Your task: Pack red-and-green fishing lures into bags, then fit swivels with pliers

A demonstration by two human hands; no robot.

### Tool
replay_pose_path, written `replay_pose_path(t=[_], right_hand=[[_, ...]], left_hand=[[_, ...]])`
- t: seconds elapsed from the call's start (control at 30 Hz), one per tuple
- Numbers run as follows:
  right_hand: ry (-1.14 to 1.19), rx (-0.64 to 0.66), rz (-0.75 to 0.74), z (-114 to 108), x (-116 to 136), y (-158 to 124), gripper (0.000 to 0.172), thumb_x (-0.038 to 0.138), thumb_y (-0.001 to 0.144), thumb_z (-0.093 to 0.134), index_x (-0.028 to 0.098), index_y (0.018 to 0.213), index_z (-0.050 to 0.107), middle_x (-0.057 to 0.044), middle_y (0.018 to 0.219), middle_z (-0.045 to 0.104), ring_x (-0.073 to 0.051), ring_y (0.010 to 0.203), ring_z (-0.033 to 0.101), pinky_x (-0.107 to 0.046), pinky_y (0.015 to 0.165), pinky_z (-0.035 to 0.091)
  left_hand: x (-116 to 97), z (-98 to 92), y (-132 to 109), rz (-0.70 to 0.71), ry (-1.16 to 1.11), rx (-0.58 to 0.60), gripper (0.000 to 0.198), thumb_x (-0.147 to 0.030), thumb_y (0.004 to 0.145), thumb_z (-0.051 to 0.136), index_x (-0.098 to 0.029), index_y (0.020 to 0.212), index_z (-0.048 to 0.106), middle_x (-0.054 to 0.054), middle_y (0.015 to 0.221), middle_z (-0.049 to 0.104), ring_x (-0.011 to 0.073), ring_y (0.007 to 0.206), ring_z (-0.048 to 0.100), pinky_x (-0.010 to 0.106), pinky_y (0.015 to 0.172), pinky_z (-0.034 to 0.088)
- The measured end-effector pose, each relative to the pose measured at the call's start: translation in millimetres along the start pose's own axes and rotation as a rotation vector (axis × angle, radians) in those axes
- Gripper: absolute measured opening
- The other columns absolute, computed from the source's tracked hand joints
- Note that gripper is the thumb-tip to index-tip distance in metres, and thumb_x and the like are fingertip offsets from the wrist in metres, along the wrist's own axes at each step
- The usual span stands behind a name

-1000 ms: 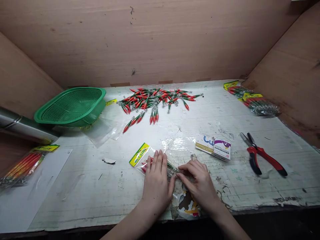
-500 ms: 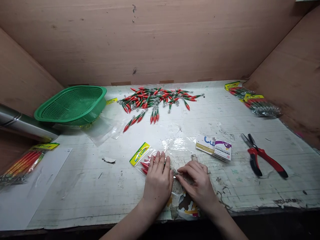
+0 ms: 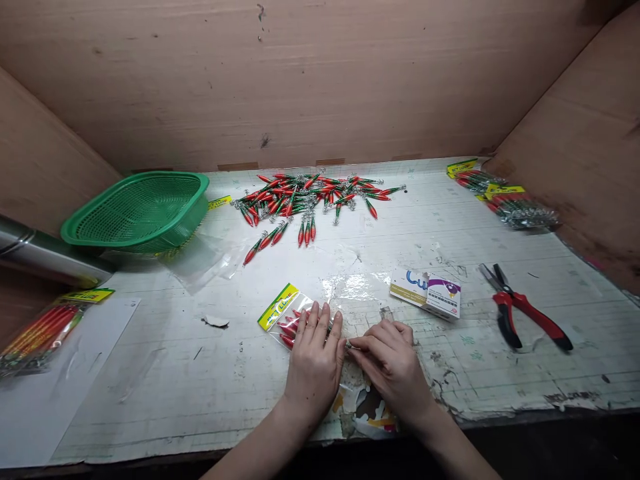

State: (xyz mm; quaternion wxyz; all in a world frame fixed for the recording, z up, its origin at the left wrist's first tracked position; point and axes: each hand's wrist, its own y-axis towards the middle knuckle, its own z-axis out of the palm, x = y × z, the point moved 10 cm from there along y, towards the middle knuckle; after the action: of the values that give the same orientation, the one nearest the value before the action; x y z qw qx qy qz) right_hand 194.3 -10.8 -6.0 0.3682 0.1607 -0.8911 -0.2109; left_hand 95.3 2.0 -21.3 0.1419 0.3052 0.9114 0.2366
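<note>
A clear plastic bag of red fishing lures (image 3: 285, 327), with a yellow-and-green header, lies at a slant on the near middle of the table. My left hand (image 3: 316, 357) rests flat across it, fingers stretched out, covering most of the lures. At the bag's lower right end, my right hand (image 3: 393, 363) pinches the edge between thumb and fingertips, right beside my left hand. What exactly sits in that pinch is small and partly hidden. Further back is a loose pile of red-and-green lures (image 3: 305, 193), several of them lying apart in front.
A green basket (image 3: 135, 233) stands at back left beside clear bags (image 3: 200, 263). Packed lures lie at far left (image 3: 45, 327) and back right (image 3: 520, 210). A small box (image 3: 425, 293) and red-handled pliers (image 3: 530, 313) are to the right. Board walls (image 3: 310, 87) enclose the table.
My right fingertips have shifted slightly left, closer to my left hand at the bag's end. My left hand stays flat on the bag. The whole view has shifted a little.
</note>
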Motion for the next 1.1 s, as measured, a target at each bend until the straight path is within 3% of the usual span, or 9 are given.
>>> replay_pose_path(t=[0.23, 0.33, 0.5, 0.63, 0.77, 1.1], right_hand=[[-0.015, 0.049, 0.055, 4.7, -12.7, 5.7, 0.021, 0.019, 0.094, 0.059, 0.021, 0.073, 0.056, 0.002, 0.067, 0.058, -0.015, 0.066, 0.055, -0.033, 0.074, 0.037], [-0.024, 0.104, 0.068, 10.3, -16.2, 7.8, 0.015, 0.021, 0.095, 0.055, 0.021, 0.080, 0.056, 0.000, 0.074, 0.060, -0.016, 0.068, 0.057, -0.032, 0.071, 0.039], [-0.022, 0.196, 0.026, 18.5, -15.5, 7.6, 0.006, 0.015, 0.093, 0.057, 0.021, 0.092, 0.056, -0.001, 0.081, 0.062, -0.017, 0.074, 0.059, -0.031, 0.070, 0.041], [-0.021, 0.242, -0.037, 20.8, -11.4, 7.1, 0.007, 0.015, 0.091, 0.059, 0.021, 0.093, 0.056, -0.001, 0.081, 0.064, -0.018, 0.074, 0.058, -0.031, 0.070, 0.039], [-0.026, 0.275, -0.110, 23.1, -4.3, 7.2, 0.005, 0.016, 0.092, 0.059, 0.021, 0.089, 0.057, -0.002, 0.079, 0.064, -0.018, 0.074, 0.057, -0.031, 0.071, 0.037], [-0.056, 0.276, -0.151, 24.8, 1.0, 5.5, 0.005, 0.017, 0.092, 0.056, 0.020, 0.088, 0.056, -0.002, 0.079, 0.062, -0.018, 0.074, 0.054, -0.031, 0.071, 0.036]], left_hand=[[-2.2, -0.7, -0.2, 0.059, -0.024, 0.008, 0.036, -0.018, 0.098, 0.041, -0.008, 0.125, 0.063, 0.019, 0.131, 0.064, 0.0355, 0.128, 0.055, 0.051, 0.098, 0.053], [-6.3, -2.0, 0.7, 0.080, -0.027, 0.041, 0.037, -0.020, 0.099, 0.041, -0.010, 0.127, 0.062, 0.017, 0.133, 0.064, 0.0328, 0.129, 0.055, 0.049, 0.103, 0.049], [15.8, -2.1, -7.4, -0.160, 0.098, 0.138, 0.060, -0.042, 0.092, 0.052, -0.007, 0.141, 0.050, 0.026, 0.148, 0.045, 0.0486, 0.138, 0.037, 0.067, 0.105, 0.036], [15.1, 3.3, -13.2, -0.093, 0.081, 0.217, 0.057, -0.036, 0.093, 0.050, -0.007, 0.142, 0.047, 0.024, 0.150, 0.043, 0.0416, 0.140, 0.037, 0.059, 0.110, 0.035], [18.2, 1.6, -11.9, -0.095, 0.025, 0.221, 0.054, -0.035, 0.093, 0.049, -0.008, 0.139, 0.052, 0.022, 0.149, 0.046, 0.0390, 0.139, 0.040, 0.057, 0.111, 0.036], [24.2, 1.8, -10.5, -0.254, -0.151, 0.204, 0.055, -0.020, 0.087, 0.049, -0.015, 0.141, 0.050, 0.018, 0.149, 0.048, 0.0368, 0.142, 0.036, 0.068, 0.112, 0.026]])
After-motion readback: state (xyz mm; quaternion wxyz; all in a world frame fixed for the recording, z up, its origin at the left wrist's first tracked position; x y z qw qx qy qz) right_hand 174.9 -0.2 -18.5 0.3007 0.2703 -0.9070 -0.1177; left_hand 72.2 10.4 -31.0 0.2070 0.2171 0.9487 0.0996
